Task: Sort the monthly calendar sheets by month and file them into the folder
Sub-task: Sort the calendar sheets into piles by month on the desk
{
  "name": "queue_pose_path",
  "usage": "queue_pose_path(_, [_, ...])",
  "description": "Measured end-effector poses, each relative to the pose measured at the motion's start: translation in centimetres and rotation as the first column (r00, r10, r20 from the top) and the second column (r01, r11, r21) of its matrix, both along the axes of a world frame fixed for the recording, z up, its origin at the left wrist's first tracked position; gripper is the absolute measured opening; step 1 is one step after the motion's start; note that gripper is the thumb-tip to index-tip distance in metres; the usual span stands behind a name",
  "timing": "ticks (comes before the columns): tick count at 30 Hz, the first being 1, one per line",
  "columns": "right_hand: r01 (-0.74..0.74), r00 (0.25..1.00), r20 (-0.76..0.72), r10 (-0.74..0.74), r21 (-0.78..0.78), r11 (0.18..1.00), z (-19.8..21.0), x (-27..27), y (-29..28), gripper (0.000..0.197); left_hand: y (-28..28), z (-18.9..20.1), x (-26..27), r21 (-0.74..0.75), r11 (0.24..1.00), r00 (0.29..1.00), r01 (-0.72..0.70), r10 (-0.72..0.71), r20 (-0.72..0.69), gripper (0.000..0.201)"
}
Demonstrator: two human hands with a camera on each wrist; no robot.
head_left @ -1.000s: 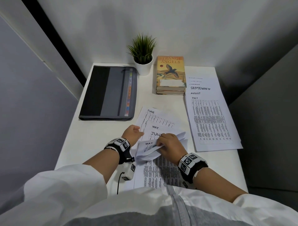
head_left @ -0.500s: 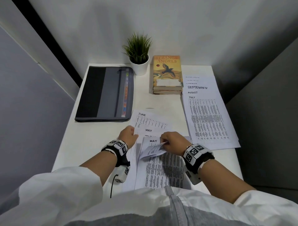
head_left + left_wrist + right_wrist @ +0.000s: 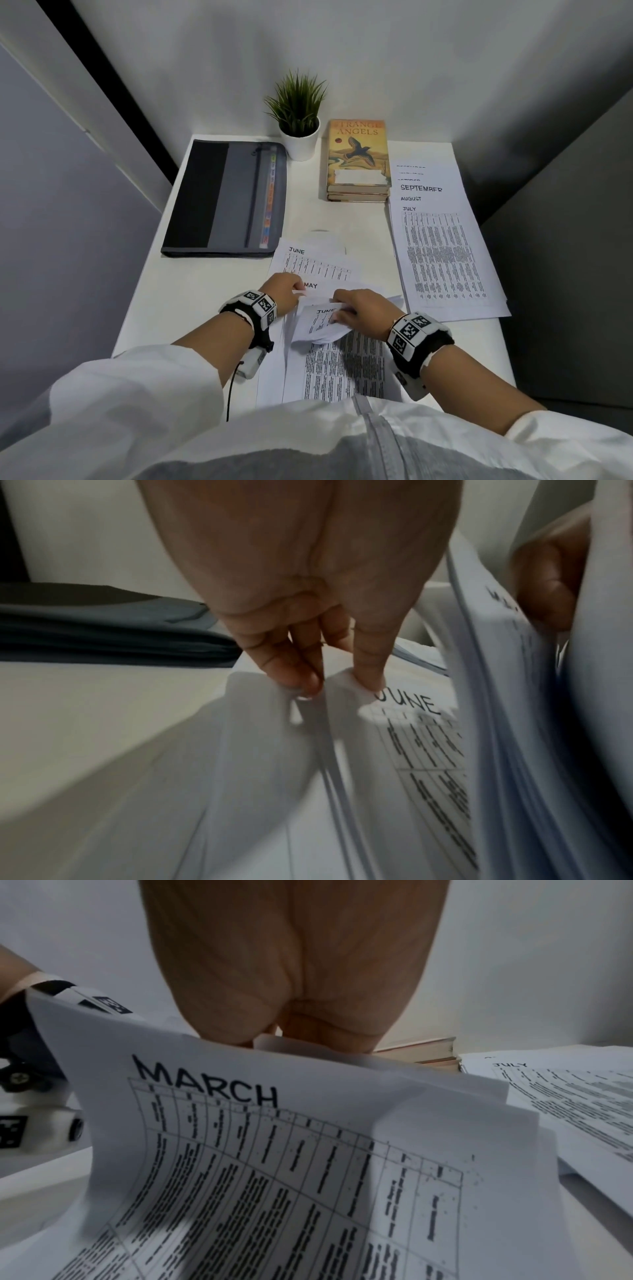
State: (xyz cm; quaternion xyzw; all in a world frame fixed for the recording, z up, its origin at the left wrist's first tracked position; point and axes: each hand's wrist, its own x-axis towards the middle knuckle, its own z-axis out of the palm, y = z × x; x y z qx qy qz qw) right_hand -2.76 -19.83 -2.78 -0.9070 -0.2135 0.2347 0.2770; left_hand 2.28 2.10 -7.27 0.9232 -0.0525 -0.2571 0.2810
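A loose pile of calendar sheets (image 3: 337,363) lies at the table's near edge. My left hand (image 3: 291,291) pinches the top left corners of several sheets; in the left wrist view its fingertips (image 3: 371,684) sit beside a JUNE heading (image 3: 409,704). My right hand (image 3: 339,315) grips the top edges of bent-up sheets, and the lifted one reads JUNE (image 3: 323,323). The right wrist view shows a curled MARCH sheet (image 3: 274,1150) under that hand. Flat JUNE (image 3: 315,263) and MAY (image 3: 320,286) sheets lie just beyond. The dark grey folder (image 3: 222,198) lies closed at the far left.
A fanned stack of sheets headed JULY, AUGUST, SEPTEMBER and later months (image 3: 442,253) lies along the right edge. A pile of books (image 3: 358,161) and a small potted plant (image 3: 298,120) stand at the back. Walls close in on both sides.
My right hand has leafed on through the pile: the lifted sheet read MAY before and reads JUNE now. My left hand stays on the sheets' left corners.
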Motion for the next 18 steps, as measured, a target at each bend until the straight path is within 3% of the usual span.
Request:
queue_pose_path(3, [-0.019,1.000,0.014,0.019,-0.002,1.000,0.0,-0.1,0.0,0.005,-0.3,2.1,0.4,-0.160,0.985,0.998,-0.063,0.062,-0.014,0.011])
queue_pose_path(7, [-0.040,0.999,0.012,0.040,0.002,0.999,-0.1,0.2,0.3,0.009,-1.1,4.7,0.9,-0.341,0.912,0.973,-0.230,0.216,-0.080,0.014])
queue_pose_path(10, [-0.047,0.999,-0.020,0.046,-0.009,0.999,-0.2,0.5,0.8,0.010,-2.0,4.9,0.0,-0.297,0.938,0.983,-0.180,0.168,-0.068,0.014])
queue_pose_path(12, [-0.046,0.999,-0.017,0.045,-0.016,0.999,-0.2,0.6,1.0,0.015,-2.3,4.5,-0.8,-0.258,0.956,0.990,-0.139,0.129,-0.055,0.025])
queue_pose_path(15, [-0.016,0.998,0.068,0.018,-0.030,0.999,-0.3,0.6,0.8,0.027,-2.0,3.8,-1.0,-0.231,0.965,0.992,-0.122,0.120,-0.024,0.024])
queue_pose_path(18, [0.054,0.984,0.170,-0.046,-0.046,0.997,-0.2,0.9,0.2,0.023,-1.4,3.5,-0.9,-0.225,0.969,0.995,-0.100,0.100,-0.014,0.017])
